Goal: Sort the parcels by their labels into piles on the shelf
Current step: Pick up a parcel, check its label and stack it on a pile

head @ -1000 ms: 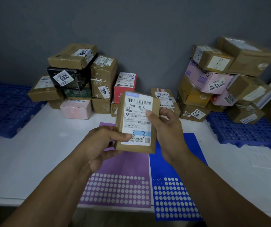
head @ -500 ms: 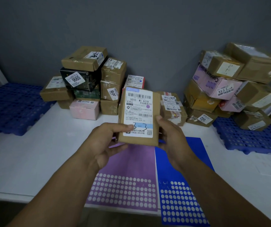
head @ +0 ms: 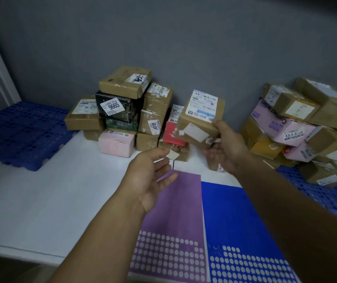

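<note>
Cardboard parcel [head: 196, 124], long axis tilted, label [head: 203, 107] upward, gripped by right hand [head: 229, 148], left hand [head: 149, 180] spread.

"9665" on a black cardboard box [head: 132, 112], "J018" on a brown cardboard box [head: 150, 117], "Contact lenses" and "53-3-3" on a pink carton [head: 275, 127]

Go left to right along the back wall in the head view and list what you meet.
blue pallet → black box labelled 9665 → brown parcel gripped by the right hand → pink box marked Contact lenses
</note>
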